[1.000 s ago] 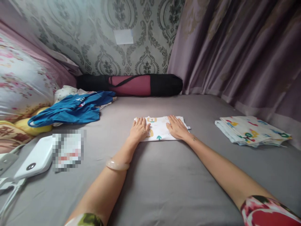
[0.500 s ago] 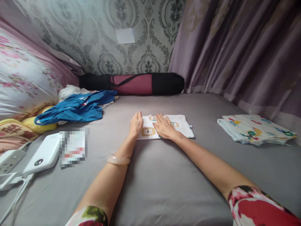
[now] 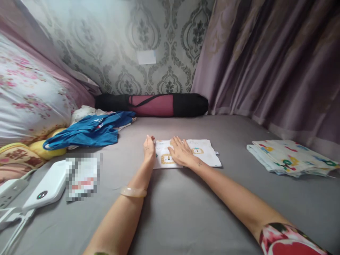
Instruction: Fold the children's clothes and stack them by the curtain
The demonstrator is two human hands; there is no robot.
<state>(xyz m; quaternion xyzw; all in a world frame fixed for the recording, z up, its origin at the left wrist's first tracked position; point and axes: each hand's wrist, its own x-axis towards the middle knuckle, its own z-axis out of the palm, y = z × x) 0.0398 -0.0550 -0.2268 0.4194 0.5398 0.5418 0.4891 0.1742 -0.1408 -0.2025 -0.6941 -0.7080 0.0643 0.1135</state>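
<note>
A small white folded cloth [image 3: 202, 156] with yellow and teal prints lies flat on the grey bed sheet [image 3: 186, 212]. My right hand [image 3: 180, 152] rests palm down on its left half, fingers stretched out. My left hand [image 3: 149, 148] stands on edge against the cloth's left border, fingers straight and together, thumb side up. A pale bangle [image 3: 133, 192] circles my left wrist.
A stack of folded printed cloths [image 3: 290, 157] lies at the right by the purple curtain [image 3: 278, 63]. A blue garment [image 3: 89, 129] and floral pillow [image 3: 29, 102] sit at the left, a white power bank [image 3: 46, 186] near the left edge, a black-and-maroon roll bag [image 3: 154, 105] along the wall.
My right hand slid left across the cloth from its right part to its left half. My left hand turned from flat to edge-on at the cloth's left border.
</note>
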